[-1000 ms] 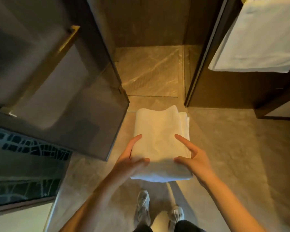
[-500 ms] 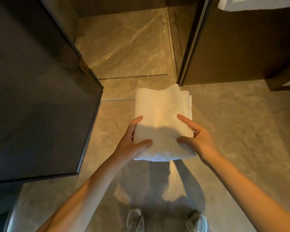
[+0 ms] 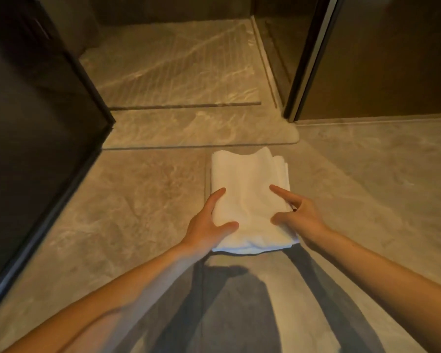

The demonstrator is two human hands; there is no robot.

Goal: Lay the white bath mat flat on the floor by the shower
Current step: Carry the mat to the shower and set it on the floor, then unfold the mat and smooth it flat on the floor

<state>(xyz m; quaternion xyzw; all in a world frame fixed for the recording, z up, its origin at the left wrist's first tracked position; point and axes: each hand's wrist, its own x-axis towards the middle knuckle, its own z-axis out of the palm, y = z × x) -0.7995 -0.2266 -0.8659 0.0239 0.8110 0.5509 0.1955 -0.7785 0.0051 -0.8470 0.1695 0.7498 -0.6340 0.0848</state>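
Near the middle of the view, just short of the shower threshold, the white bath mat (image 3: 250,200) is still folded into a thick rectangle, with its stacked layers showing along the right and near edges. Both hands hold it by its near end. The left hand (image 3: 209,225) grips the left side, with the thumb pressed on top of the fabric and the index finger stretched along the left edge; its other fingers are hidden under the mat. The right hand (image 3: 301,217) grips the right side the same way, thumb on top and index finger pointing far along the surface. Whether the mat rests on the stone floor (image 3: 138,205) or hangs just above it cannot be told. A dark glass door (image 3: 36,128) stands open on the left, and a dark panel (image 3: 382,59) closes the far right. Beyond the mat lies the paler shower floor (image 3: 178,64).
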